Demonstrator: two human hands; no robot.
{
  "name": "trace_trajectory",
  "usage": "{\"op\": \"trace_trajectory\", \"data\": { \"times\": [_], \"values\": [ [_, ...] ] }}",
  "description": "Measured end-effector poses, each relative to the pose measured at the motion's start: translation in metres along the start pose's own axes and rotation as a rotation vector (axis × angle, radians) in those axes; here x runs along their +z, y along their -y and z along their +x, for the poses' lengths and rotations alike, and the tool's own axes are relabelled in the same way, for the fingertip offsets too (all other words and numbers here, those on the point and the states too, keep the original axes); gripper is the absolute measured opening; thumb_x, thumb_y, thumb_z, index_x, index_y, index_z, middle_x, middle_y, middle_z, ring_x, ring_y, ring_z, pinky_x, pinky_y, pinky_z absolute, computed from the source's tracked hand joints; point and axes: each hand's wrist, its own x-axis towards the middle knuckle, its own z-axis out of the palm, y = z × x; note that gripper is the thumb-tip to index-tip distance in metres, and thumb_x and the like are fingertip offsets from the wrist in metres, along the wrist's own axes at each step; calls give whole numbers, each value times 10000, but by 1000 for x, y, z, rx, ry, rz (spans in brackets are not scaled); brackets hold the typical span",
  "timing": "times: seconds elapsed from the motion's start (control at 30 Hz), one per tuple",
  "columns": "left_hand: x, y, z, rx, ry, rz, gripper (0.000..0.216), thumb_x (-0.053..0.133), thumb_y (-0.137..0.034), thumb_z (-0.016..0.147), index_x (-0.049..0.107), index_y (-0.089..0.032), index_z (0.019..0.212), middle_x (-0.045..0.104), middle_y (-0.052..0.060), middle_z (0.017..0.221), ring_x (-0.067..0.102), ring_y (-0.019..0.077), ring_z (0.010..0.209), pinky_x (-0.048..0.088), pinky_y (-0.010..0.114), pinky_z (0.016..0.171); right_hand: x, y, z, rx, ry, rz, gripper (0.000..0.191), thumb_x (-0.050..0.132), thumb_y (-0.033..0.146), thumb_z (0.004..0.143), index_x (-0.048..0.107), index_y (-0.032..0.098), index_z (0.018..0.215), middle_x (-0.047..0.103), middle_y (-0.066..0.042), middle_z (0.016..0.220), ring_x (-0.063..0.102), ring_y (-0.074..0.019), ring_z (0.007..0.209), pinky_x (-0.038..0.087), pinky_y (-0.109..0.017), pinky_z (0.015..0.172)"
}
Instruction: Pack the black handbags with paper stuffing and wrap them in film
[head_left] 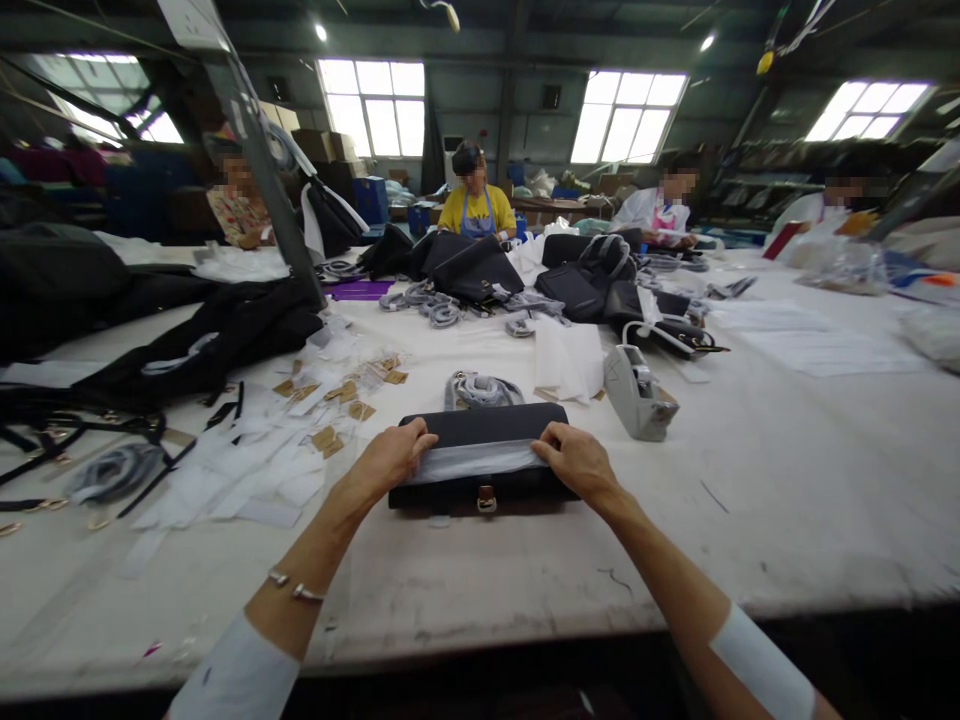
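A black handbag (491, 425) with a gold-coloured buckle (487, 499) lies in front of me on the white table. Across its front runs a strip of thin white wrapping sheet (480, 461). My left hand (394, 455) is closed on the left end of the bag's flap, thumb near the sheet's end. At the right end, my right hand (577, 455) grips the flap the same way, its thumb against the sheet. Just behind the bag sits a coiled strap in greyish wrap (484, 390). The undersides of the fingers are partly hidden.
A grey tape dispenser (641, 395) stands right of the bag, near white paper sheets (570, 355). Paper scraps and brown tags (328, 440) litter the left. Black bags (472, 270) are heaped farther back. A metal post (259, 150) rises at left. Several people work across the table.
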Motion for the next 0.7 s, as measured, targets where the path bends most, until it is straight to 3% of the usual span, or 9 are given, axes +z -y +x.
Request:
{"op": "trace_trajectory", "data": {
  "times": [0.13, 0.27, 0.37, 0.5, 0.7],
  "values": [
    [-2, 3, 2, 40, -15, 77, 130, 456, -308, 876, 551, -220, 866, 617, -6, 634, 590, 158, 626, 344, 236, 580, 1, -1, 0, 12, 25, 5, 165, 605, 355, 816, 612, 222, 720, 640, 15, 718, 561, -149, 688, 326, -251, 611],
    [-10, 2, 8, 84, 95, 18, 88, 530, -299, 808, 560, -216, 815, 588, -30, 585, 571, 148, 587, 357, 233, 577, 2, -1, -1, 0, 12, 13, 167, 600, 349, 823, 604, 220, 718, 638, 15, 725, 562, -149, 694, 336, -253, 630],
    [-18, -1, 12, 129, 111, 47, 53, 582, -247, 724, 565, -205, 751, 593, -22, 651, 552, 144, 621, 347, 233, 565, 2, -2, -1, -7, 8, 18, 166, 599, 345, 823, 601, 220, 714, 637, 15, 728, 561, -147, 697, 342, -252, 641],
    [-23, -3, 17, 187, 132, 90, 20, 563, -180, 671, 553, -193, 682, 581, -11, 702, 529, 142, 665, 341, 231, 568, 0, -2, -1, 20, 27, 44, 167, 602, 355, 813, 603, 221, 713, 636, 18, 713, 558, -147, 688, 335, -250, 623],
    [-23, -3, 15, 198, 166, 112, 47, 485, -197, 721, 510, -184, 684, 572, 3, 719, 515, 148, 683, 340, 242, 589, -2, -3, 1, 77, 68, 71, 187, 601, 397, 789, 617, 229, 708, 644, 15, 708, 557, -151, 679, 325, -249, 591]
  ]
}}
